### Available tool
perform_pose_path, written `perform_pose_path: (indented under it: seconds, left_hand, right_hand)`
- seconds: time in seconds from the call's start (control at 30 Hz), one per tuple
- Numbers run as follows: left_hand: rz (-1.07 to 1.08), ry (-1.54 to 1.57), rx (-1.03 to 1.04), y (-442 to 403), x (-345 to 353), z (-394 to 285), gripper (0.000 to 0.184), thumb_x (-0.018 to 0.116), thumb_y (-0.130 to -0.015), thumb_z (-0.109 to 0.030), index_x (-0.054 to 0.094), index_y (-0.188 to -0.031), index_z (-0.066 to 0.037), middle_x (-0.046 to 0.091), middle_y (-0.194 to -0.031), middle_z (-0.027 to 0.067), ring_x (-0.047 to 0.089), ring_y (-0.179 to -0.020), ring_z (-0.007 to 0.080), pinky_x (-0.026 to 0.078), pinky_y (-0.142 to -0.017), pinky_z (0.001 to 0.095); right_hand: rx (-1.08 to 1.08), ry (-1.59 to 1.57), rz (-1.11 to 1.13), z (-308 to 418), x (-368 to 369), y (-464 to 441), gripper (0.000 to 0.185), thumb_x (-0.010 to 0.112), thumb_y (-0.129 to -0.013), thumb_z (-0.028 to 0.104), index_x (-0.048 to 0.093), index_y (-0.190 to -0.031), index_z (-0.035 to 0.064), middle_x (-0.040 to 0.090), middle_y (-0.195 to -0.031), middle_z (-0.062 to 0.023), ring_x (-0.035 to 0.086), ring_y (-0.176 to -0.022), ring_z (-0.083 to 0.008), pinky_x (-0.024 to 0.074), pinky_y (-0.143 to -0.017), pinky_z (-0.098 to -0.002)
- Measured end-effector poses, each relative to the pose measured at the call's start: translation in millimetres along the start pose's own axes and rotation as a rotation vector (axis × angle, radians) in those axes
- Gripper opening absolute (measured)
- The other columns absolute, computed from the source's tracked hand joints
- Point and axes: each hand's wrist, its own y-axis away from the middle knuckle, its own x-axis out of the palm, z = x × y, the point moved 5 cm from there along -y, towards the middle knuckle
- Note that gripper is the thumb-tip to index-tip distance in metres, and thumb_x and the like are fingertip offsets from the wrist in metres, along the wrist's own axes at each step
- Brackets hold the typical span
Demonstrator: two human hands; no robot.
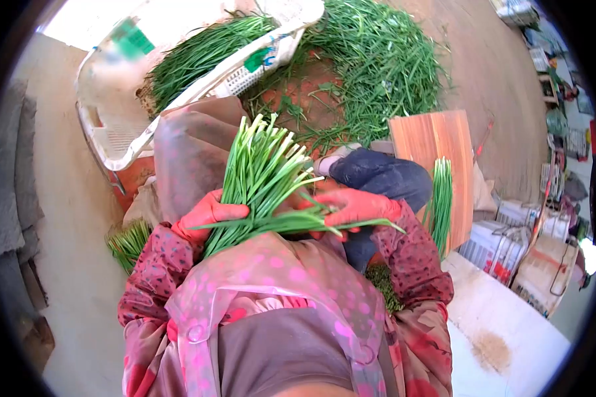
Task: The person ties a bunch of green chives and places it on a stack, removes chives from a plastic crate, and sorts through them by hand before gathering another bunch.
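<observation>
A thick bunch of garlic chives [261, 169] lies across my lap, its pale stem ends pointing away from me. My left hand [212, 215], in a red rubber glove, wraps round the bunch from the left, with the thumb on top. In a matching glove, my right hand [356, 208] is closed on a few loose chive strands [298, 221] at the bunch's right side. These strands stretch sideways across the bunch, and one blade sticks out past the right wrist. Parts of the right fingers are hidden by the leaves.
Ahead to the left, a white plastic crate [198, 86] holds more chives. A large heap of loose chives [391, 63] spreads over the floor ahead. On my right, a small chive bundle [442, 205] rests on a wooden board [410, 142]. More chives [131, 243] lie by my left elbow.
</observation>
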Motion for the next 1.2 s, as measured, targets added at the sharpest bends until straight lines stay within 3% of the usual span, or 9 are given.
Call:
perform_pose_path:
  seconds: [0.1,0.2,0.3,0.4,0.6,0.87,1.03,1.13,1.2]
  left_hand:
    - [0.005,0.029,0.053,3.5,-3.5,7.6,0.046,0.070,-0.080,-0.014,0.056,-0.122,-0.001,0.064,-0.112,0.0076,0.062,-0.098,0.0167,0.048,-0.089,0.0319]
    - [-0.006,0.063,0.041,6.0,3.7,7.6,0.043,0.071,-0.080,-0.011,0.058,-0.120,-0.001,0.065,-0.110,0.0067,0.063,-0.097,0.0154,0.049,-0.088,0.0313]
    - [-0.027,0.071,0.014,6.3,2.8,7.3,0.043,0.070,-0.079,-0.007,0.058,-0.120,-0.001,0.065,-0.110,0.0065,0.064,-0.094,0.0152,0.050,-0.086,0.0301]
    - [-0.023,0.058,0.005,7.6,10.3,0.1,0.042,0.070,-0.080,-0.006,0.058,-0.120,-0.001,0.065,-0.111,0.0069,0.064,-0.094,0.0152,0.050,-0.086,0.0302]
    - [0.022,0.050,0.016,2.5,7.5,5.3,0.042,0.065,-0.084,-0.004,0.055,-0.124,0.000,0.062,-0.117,0.0084,0.060,-0.104,0.0176,0.047,-0.094,0.0329]
    - [0.021,0.189,0.043,-0.1,-7.6,9.1,0.047,0.058,-0.092,-0.032,0.052,-0.127,-0.002,0.063,-0.115,0.0072,0.062,-0.098,0.0154,0.049,-0.091,0.0311]
    - [0.114,0.431,-0.017,-0.4,4.1,10.6,0.054,0.050,-0.094,-0.044,0.051,-0.129,-0.003,0.060,-0.122,0.0099,0.062,-0.104,0.0180,0.048,-0.093,0.0335]
    - [0.116,0.443,0.015,-2.0,3.5,8.5,0.053,0.047,-0.095,-0.044,0.050,-0.130,-0.003,0.060,-0.123,0.0098,0.062,-0.105,0.0183,0.048,-0.094,0.0336]
    - [0.133,0.464,0.020,-0.3,5.8,6.4,0.053,0.046,-0.096,-0.043,0.049,-0.131,-0.004,0.060,-0.123,0.0096,0.061,-0.104,0.0181,0.048,-0.094,0.0332]
  right_hand:
    - [0.267,0.066,-0.203,2.7,-6.8,19.5,0.037,0.055,-0.091,0.025,0.056,-0.122,0.0032,0.058,-0.066,-0.0029,0.046,-0.049,-0.0043,0.0286,-0.039,-0.0193]
    - [-0.143,0.271,-0.469,17.1,-65.5,42.4,0.028,0.053,-0.093,0.025,0.064,-0.107,0.0029,0.058,-0.068,0.0002,0.046,-0.050,-0.0056,0.0339,-0.045,-0.0215]
    - [-0.310,-0.161,-0.875,31.5,-135.2,81.9,0.030,0.057,-0.090,0.034,0.068,-0.100,0.0083,0.045,-0.065,0.0067,0.035,-0.048,-0.0049,0.0301,-0.043,-0.0217]
    - [-0.136,0.271,-1.014,89.4,-109.1,58.0,0.036,0.055,-0.092,0.039,0.065,-0.108,0.0083,0.049,-0.064,0.0052,0.040,-0.047,-0.0015,0.0300,-0.041,-0.0174]
    - [-0.154,0.427,-0.659,102.7,-35.2,-87.4,0.035,0.070,-0.082,0.028,0.065,-0.106,0.0039,0.064,-0.079,-0.0008,0.053,-0.053,-0.0054,0.0421,-0.048,-0.0220]
    - [-0.200,0.832,-0.963,99.3,-37.6,-78.5,0.033,0.071,-0.075,0.033,0.065,-0.089,0.0043,0.066,-0.068,-0.0109,0.066,-0.060,-0.0184,0.0505,-0.058,-0.0309]
    - [-0.101,0.548,-0.805,78.7,-52.1,-94.8,0.028,0.064,-0.078,0.037,0.066,-0.085,0.0095,0.065,-0.067,-0.0149,0.065,-0.064,-0.0330,0.0514,-0.061,-0.0392]
    - [-0.103,0.957,-0.945,88.3,-48.4,-87.0,0.021,0.063,-0.082,0.028,0.063,-0.085,0.0074,0.064,-0.062,-0.0071,0.063,-0.054,-0.0147,0.0484,-0.052,-0.0309]
    - [-0.165,1.250,-1.138,92.8,-62.4,-77.5,0.023,0.059,-0.085,0.031,0.061,-0.090,0.0088,0.065,-0.064,-0.0094,0.065,-0.054,-0.0188,0.0492,-0.052,-0.0346]
